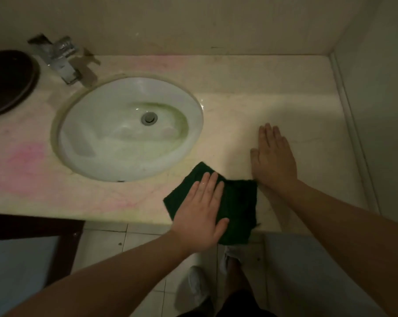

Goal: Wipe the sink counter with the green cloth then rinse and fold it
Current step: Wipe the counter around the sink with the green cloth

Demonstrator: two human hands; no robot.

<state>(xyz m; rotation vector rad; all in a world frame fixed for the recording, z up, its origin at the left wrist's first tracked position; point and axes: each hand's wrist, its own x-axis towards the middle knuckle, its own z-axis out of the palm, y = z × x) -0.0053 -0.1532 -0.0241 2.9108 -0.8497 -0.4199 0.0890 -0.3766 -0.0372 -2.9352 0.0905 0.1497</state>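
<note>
Both flat: left hand (pixel 201 209) presses green cloth (pixel 236 202) at counter (pixel 250 106) six o'clock, right hand (pixel 273 156) empty; probably folding, wiping and rinsing seemingly done.

Cloth (pixel 236 202) on counter (pixel 250 92) front edge, right of sink (pixel 115 145); tap (pixel 64 59) behind sink.

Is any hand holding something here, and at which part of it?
Nothing is gripped. The left hand lies flat on the middle of the cloth, pressing it down; the right hand rests flat on the counter.
</note>
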